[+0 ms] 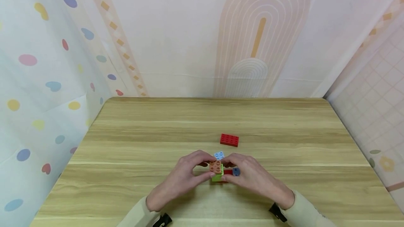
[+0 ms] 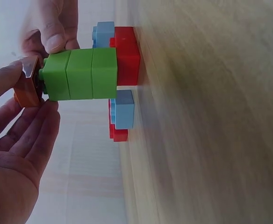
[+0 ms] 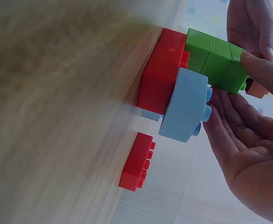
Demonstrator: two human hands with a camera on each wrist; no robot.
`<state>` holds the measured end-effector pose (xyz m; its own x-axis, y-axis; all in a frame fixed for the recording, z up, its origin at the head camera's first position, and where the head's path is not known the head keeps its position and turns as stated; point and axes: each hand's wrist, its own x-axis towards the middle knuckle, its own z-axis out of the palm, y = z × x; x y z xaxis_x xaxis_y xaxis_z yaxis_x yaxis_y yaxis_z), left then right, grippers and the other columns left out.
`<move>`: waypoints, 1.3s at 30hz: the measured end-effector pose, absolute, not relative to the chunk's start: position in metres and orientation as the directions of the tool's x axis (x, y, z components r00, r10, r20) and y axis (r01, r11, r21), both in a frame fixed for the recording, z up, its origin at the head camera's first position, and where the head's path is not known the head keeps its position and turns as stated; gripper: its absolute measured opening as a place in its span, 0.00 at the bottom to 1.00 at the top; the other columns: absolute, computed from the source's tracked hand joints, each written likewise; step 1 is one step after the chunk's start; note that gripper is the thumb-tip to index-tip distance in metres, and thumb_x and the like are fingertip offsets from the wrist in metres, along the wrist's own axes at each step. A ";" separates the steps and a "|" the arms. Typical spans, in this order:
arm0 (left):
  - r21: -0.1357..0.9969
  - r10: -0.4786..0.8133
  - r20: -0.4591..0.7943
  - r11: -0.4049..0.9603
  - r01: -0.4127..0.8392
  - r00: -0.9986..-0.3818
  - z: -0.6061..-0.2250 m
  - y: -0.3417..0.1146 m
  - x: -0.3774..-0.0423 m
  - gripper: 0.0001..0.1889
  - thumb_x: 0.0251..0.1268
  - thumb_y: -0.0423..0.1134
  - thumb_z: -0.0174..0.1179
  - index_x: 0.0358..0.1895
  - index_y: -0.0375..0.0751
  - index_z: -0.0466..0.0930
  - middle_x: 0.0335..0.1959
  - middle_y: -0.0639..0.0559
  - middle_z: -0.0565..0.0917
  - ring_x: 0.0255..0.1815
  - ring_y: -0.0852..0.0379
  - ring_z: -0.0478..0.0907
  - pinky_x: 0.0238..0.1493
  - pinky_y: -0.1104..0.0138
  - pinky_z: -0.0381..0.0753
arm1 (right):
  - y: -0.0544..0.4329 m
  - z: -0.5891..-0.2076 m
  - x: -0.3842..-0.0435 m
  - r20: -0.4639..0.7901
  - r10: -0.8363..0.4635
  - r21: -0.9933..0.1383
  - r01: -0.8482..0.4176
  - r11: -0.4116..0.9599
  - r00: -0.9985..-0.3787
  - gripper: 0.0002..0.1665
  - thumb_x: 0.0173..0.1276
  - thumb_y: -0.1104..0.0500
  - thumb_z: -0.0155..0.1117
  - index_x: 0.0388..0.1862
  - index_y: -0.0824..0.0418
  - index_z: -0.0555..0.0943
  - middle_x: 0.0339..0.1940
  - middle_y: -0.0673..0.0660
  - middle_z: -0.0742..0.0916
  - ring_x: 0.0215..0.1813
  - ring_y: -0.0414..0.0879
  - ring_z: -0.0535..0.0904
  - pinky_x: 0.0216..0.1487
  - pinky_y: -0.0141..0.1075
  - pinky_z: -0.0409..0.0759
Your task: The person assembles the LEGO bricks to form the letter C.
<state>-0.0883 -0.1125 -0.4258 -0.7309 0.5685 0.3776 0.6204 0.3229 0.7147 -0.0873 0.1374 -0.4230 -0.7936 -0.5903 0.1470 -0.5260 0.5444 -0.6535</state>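
Observation:
Between the fingertips of my left hand (image 1: pixel 186 174) is an orange building brick (image 1: pixel 215 166), pinched slightly tilted, its underside right at the studs of a green stack. That stack of green bricks (image 2: pixel 80 74) stands upright on a red brick base (image 2: pixel 128 56). My right hand (image 1: pixel 249 171) grips the upper part of the green stack between thumb and fingers. On the same base, beside the green stack, sits a light blue brick (image 3: pixel 185 105), partly covered by the right hand in the head view.
Just beyond the stack lies another light blue brick (image 1: pixel 219 155). Farther back on the wooden table (image 1: pixel 151 129) is a loose red brick (image 1: pixel 229 140), studs up. Patterned cloth (image 1: pixel 176 45) hangs behind the table and along its sides.

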 end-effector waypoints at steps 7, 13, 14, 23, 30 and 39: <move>0.726 0.581 0.361 0.315 0.611 -0.729 -0.429 -0.109 -0.089 0.17 0.65 0.34 0.73 0.55 0.41 0.83 0.50 0.52 0.86 0.50 0.58 0.84 0.53 0.65 0.86 | 0.138 -0.423 -0.087 0.160 -0.596 -0.645 -0.541 0.540 -0.787 0.21 0.67 0.55 0.77 0.56 0.60 0.83 0.50 0.52 0.90 0.51 0.42 0.85 0.53 0.38 0.86; 0.684 0.593 0.373 0.344 0.643 -0.714 -0.427 -0.107 -0.089 0.16 0.64 0.34 0.73 0.54 0.41 0.84 0.49 0.53 0.85 0.49 0.57 0.85 0.53 0.66 0.85 | 0.139 -0.423 -0.087 0.156 -0.604 -0.655 -0.540 0.529 -0.782 0.23 0.67 0.52 0.76 0.56 0.60 0.83 0.50 0.53 0.89 0.50 0.42 0.86 0.52 0.37 0.86; 0.676 0.596 0.372 0.352 0.648 -0.712 -0.426 -0.107 -0.089 0.15 0.64 0.35 0.73 0.53 0.41 0.84 0.49 0.53 0.85 0.49 0.57 0.85 0.53 0.66 0.85 | 0.139 -0.423 -0.086 0.155 -0.603 -0.654 -0.539 0.530 -0.782 0.24 0.68 0.51 0.76 0.57 0.60 0.83 0.50 0.53 0.89 0.51 0.43 0.86 0.53 0.37 0.86; 0.622 0.623 0.339 0.414 0.665 -0.705 -0.418 -0.103 -0.091 0.13 0.62 0.35 0.74 0.49 0.41 0.85 0.45 0.55 0.82 0.48 0.59 0.84 0.51 0.68 0.85 | 0.145 -0.416 -0.084 0.210 -0.583 -0.687 -0.543 0.483 -0.785 0.23 0.72 0.46 0.70 0.61 0.53 0.82 0.57 0.47 0.87 0.55 0.42 0.84 0.55 0.45 0.86; 0.643 0.610 0.348 0.397 0.655 -0.712 -0.422 -0.102 -0.092 0.15 0.61 0.36 0.75 0.50 0.41 0.85 0.44 0.54 0.84 0.47 0.58 0.85 0.51 0.67 0.85 | 0.146 -0.416 -0.088 0.267 -0.609 -0.671 -0.597 0.439 -0.747 0.18 0.73 0.50 0.71 0.57 0.54 0.84 0.53 0.48 0.89 0.52 0.41 0.86 0.52 0.40 0.87; 0.681 0.596 0.313 0.401 0.612 -0.739 -0.423 -0.104 -0.092 0.14 0.61 0.35 0.75 0.49 0.42 0.86 0.44 0.56 0.86 0.48 0.59 0.85 0.52 0.64 0.86 | 0.144 -0.417 -0.090 0.280 -0.633 -0.636 -0.633 0.441 -0.722 0.16 0.72 0.53 0.72 0.55 0.57 0.84 0.49 0.51 0.90 0.49 0.42 0.87 0.49 0.38 0.87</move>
<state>-0.0921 -0.1037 -0.4234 -0.7392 0.5962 0.3134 0.6123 0.4009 0.6814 -0.0897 0.1435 -0.4168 -0.7218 -0.6331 0.2798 -0.6331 0.4406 -0.6365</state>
